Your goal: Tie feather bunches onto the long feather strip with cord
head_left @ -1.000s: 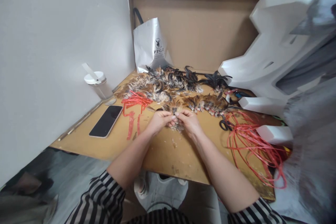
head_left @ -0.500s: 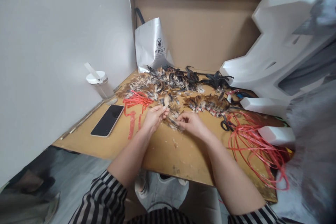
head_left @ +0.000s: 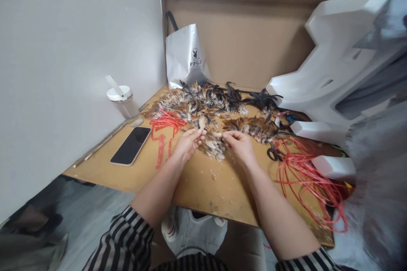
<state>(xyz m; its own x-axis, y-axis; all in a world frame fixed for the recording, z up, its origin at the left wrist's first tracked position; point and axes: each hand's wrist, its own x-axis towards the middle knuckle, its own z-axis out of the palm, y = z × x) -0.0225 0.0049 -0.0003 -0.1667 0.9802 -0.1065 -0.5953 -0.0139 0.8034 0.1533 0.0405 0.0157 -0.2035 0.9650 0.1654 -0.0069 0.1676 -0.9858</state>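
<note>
My left hand (head_left: pixel 188 143) is closed in a pinch on a pale feather (head_left: pixel 202 123), which sticks up from the fingertips. To its right, my right hand (head_left: pixel 241 145) has thumb and forefinger pinched together on what looks like a small light feather (head_left: pixel 217 134). Below and between the two hands lies a small pile of grey-brown feathers (head_left: pixel 213 148) on the table. A larger heap of brown and black feathers (head_left: pixel 203 95) spreads behind the hands. Another row of brown feathers (head_left: pixel 251 127) lies just beyond my right hand.
Red plastic strips (head_left: pixel 167 120) and a phone (head_left: pixel 131 146) lie left, near a lidded cup (head_left: pixel 125 103). Black-handled scissors (head_left: pixel 274 153) and a tangle of red ribbon (head_left: pixel 308 178) are at right. A silver bag (head_left: pixel 182 57) and white foam (head_left: pixel 327 55) stand behind.
My right hand has lifted slightly up and away from the small feather pile, a light feather now showing at its fingertips. My left hand stays almost in place with the pale feather.
</note>
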